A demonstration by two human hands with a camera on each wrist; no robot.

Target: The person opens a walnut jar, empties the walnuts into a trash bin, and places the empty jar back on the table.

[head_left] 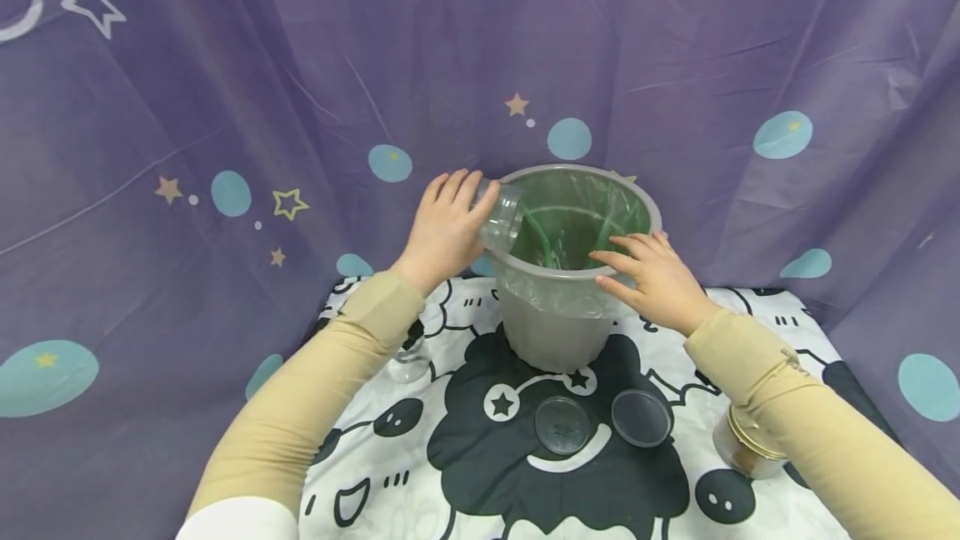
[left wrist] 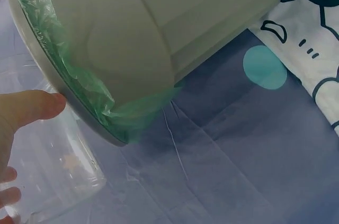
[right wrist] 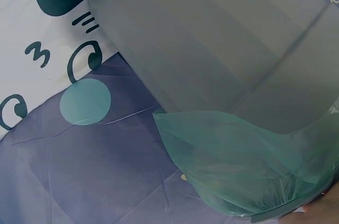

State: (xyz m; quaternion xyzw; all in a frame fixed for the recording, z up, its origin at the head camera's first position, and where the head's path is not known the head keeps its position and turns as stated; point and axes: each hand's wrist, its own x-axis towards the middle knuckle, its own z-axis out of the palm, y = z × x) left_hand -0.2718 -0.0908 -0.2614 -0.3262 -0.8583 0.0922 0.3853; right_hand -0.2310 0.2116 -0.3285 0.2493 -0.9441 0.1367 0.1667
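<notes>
"Jar, the clear one: what's hidden?"

"Its closed end, behind the left hand in the head view."

"And where is it from the fingers?"

"At their three o'clock, gripped between thumb and fingers, tipped sideways over the bin at the rim's nine o'clock."

"The right hand?"

"Fingers spread at the rim's four o'clock; contact I can't tell. The right wrist view cuts most of it off."

"Farther out?"

"Two flat discs toward six and five o'clock; a gold-topped container, partly sleeve-covered, toward four."
</notes>
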